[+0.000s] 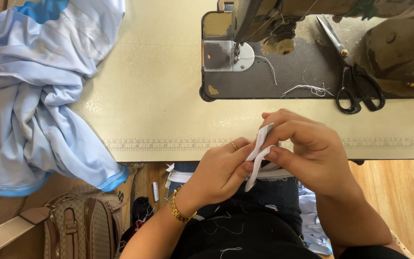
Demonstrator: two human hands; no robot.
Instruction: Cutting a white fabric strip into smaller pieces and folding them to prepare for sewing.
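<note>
At the near edge of a cream sewing table [159, 96], a person's left hand [219, 172] and right hand [307, 144] both pinch a narrow white fabric strip [259, 151], folded over between thumbs and fingertips just above the lap. The strip looks light, limp and easily creased, best held near its fold. Black scissors [355, 88] lie on the sewing machine bed [264, 72] at the far right; pale blue garments [39, 96] drape over the left edge, above a tan patterned handbag [80, 225]. No labels show.
</note>
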